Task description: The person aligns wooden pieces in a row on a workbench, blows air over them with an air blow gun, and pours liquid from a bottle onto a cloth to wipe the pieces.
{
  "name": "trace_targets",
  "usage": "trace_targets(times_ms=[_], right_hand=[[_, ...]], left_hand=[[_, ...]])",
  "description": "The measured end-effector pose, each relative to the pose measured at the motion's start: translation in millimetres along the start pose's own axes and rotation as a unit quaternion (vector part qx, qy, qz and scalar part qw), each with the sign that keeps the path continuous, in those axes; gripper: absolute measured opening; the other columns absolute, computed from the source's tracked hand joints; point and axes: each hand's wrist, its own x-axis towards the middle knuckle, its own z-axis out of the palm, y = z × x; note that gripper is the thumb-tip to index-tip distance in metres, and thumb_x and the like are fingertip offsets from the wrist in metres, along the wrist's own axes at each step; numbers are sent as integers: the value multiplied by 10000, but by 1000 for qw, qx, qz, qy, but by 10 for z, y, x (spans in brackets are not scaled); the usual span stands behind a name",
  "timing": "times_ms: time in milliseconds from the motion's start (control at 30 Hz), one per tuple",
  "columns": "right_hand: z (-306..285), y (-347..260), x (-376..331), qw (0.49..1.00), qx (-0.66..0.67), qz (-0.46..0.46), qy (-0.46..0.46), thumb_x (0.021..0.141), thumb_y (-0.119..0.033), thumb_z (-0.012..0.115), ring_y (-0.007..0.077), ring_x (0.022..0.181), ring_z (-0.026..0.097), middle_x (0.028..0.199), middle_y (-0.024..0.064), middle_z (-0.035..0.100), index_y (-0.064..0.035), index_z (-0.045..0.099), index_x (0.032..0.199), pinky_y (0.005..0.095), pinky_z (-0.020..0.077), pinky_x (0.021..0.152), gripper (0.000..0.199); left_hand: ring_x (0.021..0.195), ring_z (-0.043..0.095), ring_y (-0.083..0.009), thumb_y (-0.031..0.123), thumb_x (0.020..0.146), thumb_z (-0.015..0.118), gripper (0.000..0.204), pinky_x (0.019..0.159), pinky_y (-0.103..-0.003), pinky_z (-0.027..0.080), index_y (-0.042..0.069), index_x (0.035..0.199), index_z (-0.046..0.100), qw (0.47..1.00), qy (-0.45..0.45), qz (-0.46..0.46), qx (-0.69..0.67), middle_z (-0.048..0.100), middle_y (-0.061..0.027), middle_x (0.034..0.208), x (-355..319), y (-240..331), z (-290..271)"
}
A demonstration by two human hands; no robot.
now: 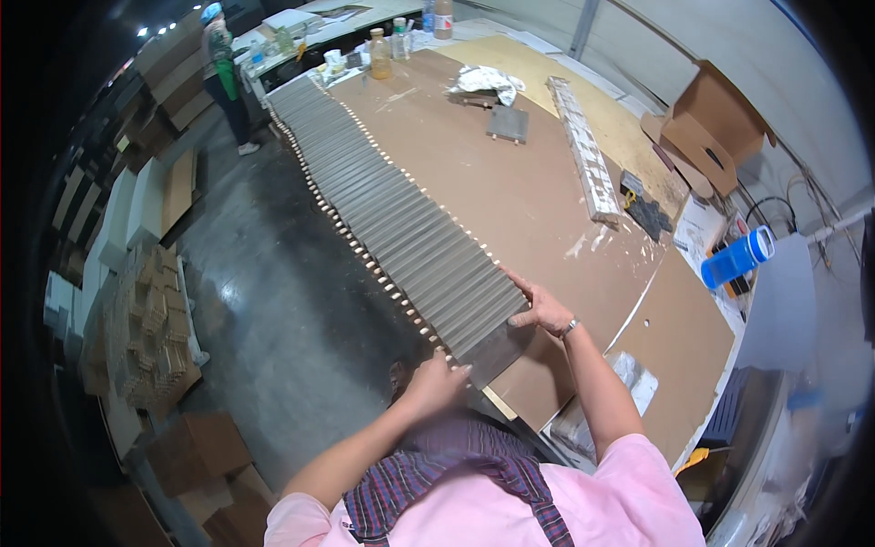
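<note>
A long row of narrow grey panels (392,219) stands packed together along the table's left edge, with pale wooden dowels sticking out at both ends. My right hand (545,312) grips the right end of the nearest grey panel (499,357), its thumb on the near side and its fingers behind. At the left end of that panel, my left hand (436,381) is curled with the thumb against it; part of its grip is hidden. A loose grey piece with dowels (508,125) lies farther back on the brown table (547,237).
A paint-spattered white bar (583,150) lies to the right, near a dark glove (649,217), an open cardboard box (715,128) and a blue bottle (736,259). Bottles (380,55) stand at the back. Stacked parts (150,328) are on the left. A person (219,77) stands far left.
</note>
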Motion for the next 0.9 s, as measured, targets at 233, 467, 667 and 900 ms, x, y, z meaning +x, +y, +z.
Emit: trace_targets(times_ms=[233,467,667,900], right_hand=[[39,-241,-179,972,38,-37,227,726,-268,712,268,1291,462,1449,186,426,-74,387,1452,372,358,1074,819],[1052,-1067,-375,979,122,-95,134,741,-405,693,278,1141,591,1229,178,611,35,521,1294,399,431,1017,727],[2518,-899,85,978,184,67,-70,801,-259,726,275,1121,608,1207,177,626,59,518,1292,385,442,1020,621],[3931,-312,1751,975,25,120,-185,874,-89,649,206,1068,615,1136,113,655,21,562,1255,327,457,970,406]], left_hand=[[931,682,-317,400,883,620,644,845,-386,517,-22,1349,479,996,-3,2,-86,699,-192,982,-104,-906,-183],[1048,621,-367,333,851,658,424,901,-403,491,9,1125,654,990,23,-131,-35,642,-221,1132,-449,-3538,-344],[1039,626,-380,386,858,615,432,904,-435,492,39,1108,678,944,20,-328,-21,654,-224,1114,-1457,-4825,-971],[1050,605,-395,425,863,589,440,910,-466,485,36,1039,690,933,32,-359,6,652,-224,1087,-1920,-5901,-1423]])
